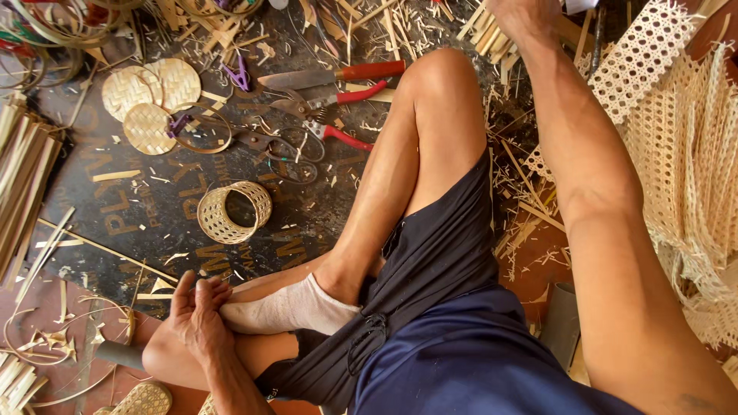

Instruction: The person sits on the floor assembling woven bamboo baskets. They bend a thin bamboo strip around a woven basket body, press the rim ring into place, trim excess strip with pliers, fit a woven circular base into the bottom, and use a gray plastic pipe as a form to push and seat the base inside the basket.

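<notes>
Seated on the floor, the person's left hand (198,313) closes around the toe of a white sock (288,309), lower left. The right hand (523,15) reaches to the top edge among bamboo strips (480,27); its grip I cannot tell. Better to steady the foot before tugging.

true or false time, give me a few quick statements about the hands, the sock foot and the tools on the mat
1. The left hand rests on the toe of the white sock. True.
2. The right hand holds the red-handled knife. False: the knife lies on the dark mat, and that hand reaches toward the bamboo strips at the top.
3. The small woven ring basket lies on its side. True.
4. Three flat woven discs sit right of the knee. False: they lie far left.
</notes>
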The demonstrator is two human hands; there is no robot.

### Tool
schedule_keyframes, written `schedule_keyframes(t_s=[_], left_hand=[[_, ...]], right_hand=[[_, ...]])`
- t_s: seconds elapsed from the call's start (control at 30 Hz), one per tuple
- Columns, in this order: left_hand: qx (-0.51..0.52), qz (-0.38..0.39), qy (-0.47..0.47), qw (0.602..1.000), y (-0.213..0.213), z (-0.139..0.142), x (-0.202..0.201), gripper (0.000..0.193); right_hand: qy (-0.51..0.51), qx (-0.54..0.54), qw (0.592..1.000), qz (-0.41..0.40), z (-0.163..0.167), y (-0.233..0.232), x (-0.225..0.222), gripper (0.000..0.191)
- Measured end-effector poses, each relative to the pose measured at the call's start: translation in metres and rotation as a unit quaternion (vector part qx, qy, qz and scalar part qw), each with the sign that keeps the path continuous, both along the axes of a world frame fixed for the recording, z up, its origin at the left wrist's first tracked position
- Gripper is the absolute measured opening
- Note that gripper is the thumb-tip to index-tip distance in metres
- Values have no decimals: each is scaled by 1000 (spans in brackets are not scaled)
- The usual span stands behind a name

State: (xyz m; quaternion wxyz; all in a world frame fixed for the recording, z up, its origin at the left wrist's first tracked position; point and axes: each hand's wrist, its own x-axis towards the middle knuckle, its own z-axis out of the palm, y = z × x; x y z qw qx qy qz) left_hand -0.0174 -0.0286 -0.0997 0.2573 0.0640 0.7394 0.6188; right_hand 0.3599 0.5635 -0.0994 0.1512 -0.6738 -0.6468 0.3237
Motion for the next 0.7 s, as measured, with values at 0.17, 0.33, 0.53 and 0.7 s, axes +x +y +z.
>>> schedule_keyframes(t_s=[0.17,0.33,0.53,0.7], left_hand=[[9,-2,19,1000,-3,0,6,35],[25,-2,1,1000,-2,1,5,31],[47,51,11,998,23,30,12,27],[-10,57,85,995,81,89,43,31]], right_hand=[[-18,-39,998,-52,4,4,-8,9],[219,-118,958,-146,26,-14,9,10],[526,-195,814,-152,68,-89,29,15],[653,-348,670,55,78,-188,6,21]])
